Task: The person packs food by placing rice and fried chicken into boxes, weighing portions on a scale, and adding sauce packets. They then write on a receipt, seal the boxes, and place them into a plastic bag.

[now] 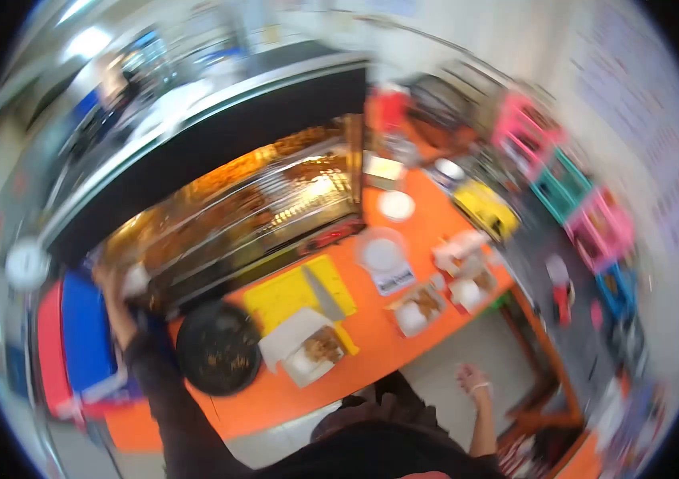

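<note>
My left hand (108, 279) reaches to the left end of a lit glass food display case (235, 188), beside a small white item (136, 281). Blur hides its fingers. Away from the table, my right hand (473, 377) hangs over the floor, fingers loosely apart, with nothing visible in it. An open white takeaway box (293, 331) holds rice and brown pieces of food at the table's front. Behind it, a knife (323, 294) lies on a yellow cutting board (275, 302). A round black pan (218, 349) with food bits stands to the left.
Two more filled food boxes (417, 313) sit at the right of the orange table (355, 359). Past them are a white lidded tub (381, 251) and a yellow container (485, 211). Pink and teal baskets (567, 185) line the right wall. Blue and red boxes (88, 331) stand at left.
</note>
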Motion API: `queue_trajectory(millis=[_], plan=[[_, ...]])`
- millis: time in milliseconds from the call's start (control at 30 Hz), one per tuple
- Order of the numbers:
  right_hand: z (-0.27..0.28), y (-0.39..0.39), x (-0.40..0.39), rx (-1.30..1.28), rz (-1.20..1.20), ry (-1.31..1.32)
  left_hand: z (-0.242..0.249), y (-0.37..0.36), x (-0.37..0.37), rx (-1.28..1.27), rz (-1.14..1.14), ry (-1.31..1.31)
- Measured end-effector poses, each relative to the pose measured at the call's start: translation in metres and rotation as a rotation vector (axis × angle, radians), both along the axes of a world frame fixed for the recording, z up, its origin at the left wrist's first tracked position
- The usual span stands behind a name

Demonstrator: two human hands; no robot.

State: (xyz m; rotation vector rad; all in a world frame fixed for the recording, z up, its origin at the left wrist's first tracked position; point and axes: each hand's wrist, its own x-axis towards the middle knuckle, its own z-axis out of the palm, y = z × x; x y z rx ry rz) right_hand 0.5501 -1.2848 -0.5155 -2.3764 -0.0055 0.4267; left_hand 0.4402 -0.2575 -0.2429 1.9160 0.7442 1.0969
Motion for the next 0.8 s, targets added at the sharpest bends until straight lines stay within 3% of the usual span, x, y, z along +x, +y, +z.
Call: queue_trajectory(millis=[33,67,100,133,167,233,267,300,333,367,433,500,567,600,700,800], plan=[[-0.054,-0.060,-0.030,-0.200,-0.007,-0.031,0.018,-0.024,0.010,0.047,-0.051,-0.131],[-0.076,-0.105,-0.068,-0.085,-0.007,-0.092,0.036,-0.053,0.030,0.203,0.088,-0.170],[-0.085,-0.129,-0.096,0.017,0.015,-0.166,0.035,-0.045,0.037,0.427,0.004,-0.162],[-0.060,-0.126,-0.114,-0.057,-0.207,0.082,0.026,-0.028,0.035,0.179,0.263,0.184],[-0.029,-0.124,-0.118,-0.132,-0.409,0.329,0.007,-0.024,0.043,0.288,0.598,0.293],[-0.032,-0.124,-0.122,-0.818,0.269,0.188,-0.001,-0.023,0.072,0.376,0.454,0.437],[0.002,-0.111,-0.108,-0.613,0.068,0.289,-0.002,-0.023,0.073,0.451,0.344,0.575],[0.045,-0.084,-0.083,-0.411,-0.129,0.388,0.014,-0.077,0.092,0.118,0.223,0.213],[0.053,-0.070,-0.068,-0.264,-0.223,0.326,-0.008,-0.033,0.106,0.213,0.270,0.431],[0.055,-0.064,-0.050,-0.116,-0.319,0.249,0.016,-0.104,0.122,0.226,0.319,0.481],[0.057,-0.053,0.003,-0.102,-0.420,0.223,0.010,-0.139,0.151,0.014,0.221,0.362],[0.058,-0.058,0.057,0.004,-0.375,0.147,0.018,-0.178,0.178,0.031,0.240,0.392],[0.118,-0.044,0.116,-0.047,-0.383,0.194,0.028,-0.220,0.206,0.014,0.227,0.433],[0.125,-0.048,0.145,-0.031,-0.350,0.095,0.037,-0.245,0.217,0.015,0.236,0.433],[0.100,-0.078,0.250,0.065,-0.289,-0.020,0.052,-0.303,0.245,-0.042,0.273,0.517],[0.088,-0.088,0.357,0.195,-0.277,-0.125,0.057,-0.351,0.268,-0.082,0.506,0.512]])
